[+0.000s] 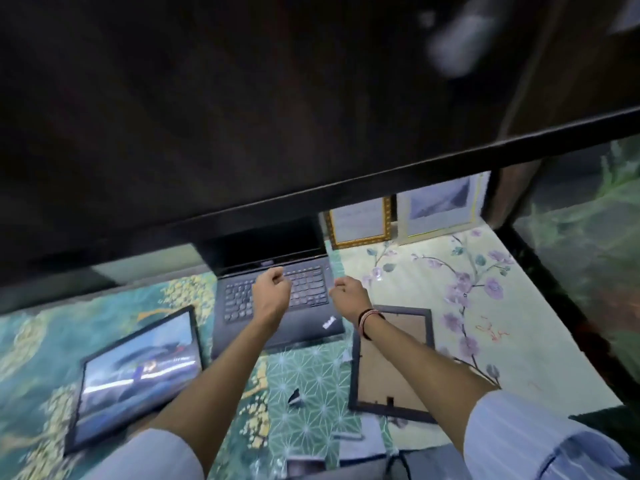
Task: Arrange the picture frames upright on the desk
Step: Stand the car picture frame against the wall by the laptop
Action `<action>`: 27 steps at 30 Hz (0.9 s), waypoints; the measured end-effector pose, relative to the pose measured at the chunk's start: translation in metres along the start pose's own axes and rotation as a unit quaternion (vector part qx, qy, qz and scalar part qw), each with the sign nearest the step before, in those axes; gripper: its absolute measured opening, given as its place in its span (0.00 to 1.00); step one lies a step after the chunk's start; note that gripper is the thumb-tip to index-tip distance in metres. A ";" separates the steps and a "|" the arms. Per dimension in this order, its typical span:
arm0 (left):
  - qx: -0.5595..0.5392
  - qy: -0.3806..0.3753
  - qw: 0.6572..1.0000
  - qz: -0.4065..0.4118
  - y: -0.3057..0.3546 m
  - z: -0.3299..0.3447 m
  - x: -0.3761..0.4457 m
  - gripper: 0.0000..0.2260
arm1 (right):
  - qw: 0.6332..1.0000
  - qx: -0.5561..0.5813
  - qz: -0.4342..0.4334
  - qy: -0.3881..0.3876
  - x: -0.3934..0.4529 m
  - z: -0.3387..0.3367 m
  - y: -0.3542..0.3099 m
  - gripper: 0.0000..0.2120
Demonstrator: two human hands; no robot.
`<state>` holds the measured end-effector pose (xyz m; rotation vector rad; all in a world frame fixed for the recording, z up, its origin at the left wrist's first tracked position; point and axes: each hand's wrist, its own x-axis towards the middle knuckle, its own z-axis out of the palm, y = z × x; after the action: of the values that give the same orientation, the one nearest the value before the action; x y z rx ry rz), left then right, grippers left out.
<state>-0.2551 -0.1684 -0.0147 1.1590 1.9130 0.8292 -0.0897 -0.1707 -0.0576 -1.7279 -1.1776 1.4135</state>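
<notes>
Two picture frames stand upright against the back of the desk: a gold frame (360, 223) and, to its right, a white frame (441, 209). A black frame (138, 372) with a picture lies flat, face up, at the left. A dark frame (391, 362) lies face down at the right, its brown backing showing. My left hand (272, 287) hovers over the laptop keyboard with fingers curled and holds nothing. My right hand (349, 294) is beside it, also curled and empty, above the face-down frame's top edge.
An open black laptop (277, 306) sits mid-desk. A dark shelf (311, 133) overhangs the back of the desk and hides the tops of the upright frames. Patterned covering (433, 278) spreads over the desk. A small dark clip (296, 398) lies near the front.
</notes>
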 end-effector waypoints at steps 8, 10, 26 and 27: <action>0.018 0.106 0.992 -0.060 -0.146 -0.160 0.010 0.12 | 0.993 -0.055 -0.005 -0.104 -0.034 0.182 -0.008 0.05; 0.013 0.125 0.989 -0.075 -0.188 -0.203 0.012 0.10 | 0.991 -0.074 -0.008 -0.114 -0.041 0.234 -0.010 0.14; 0.053 0.114 0.938 -0.324 -0.373 -0.379 0.038 0.20 | 0.962 -0.267 0.029 -0.045 -0.001 0.402 -0.022 0.19; 0.040 0.114 0.936 -0.330 -0.378 -0.379 0.042 0.20 | 0.960 -0.273 0.044 -0.051 0.003 0.405 -0.019 0.19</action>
<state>-0.7522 -0.3311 -0.1366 0.4009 2.3374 0.5235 -0.4859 -0.1919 -0.1423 -2.1137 -1.6839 1.3182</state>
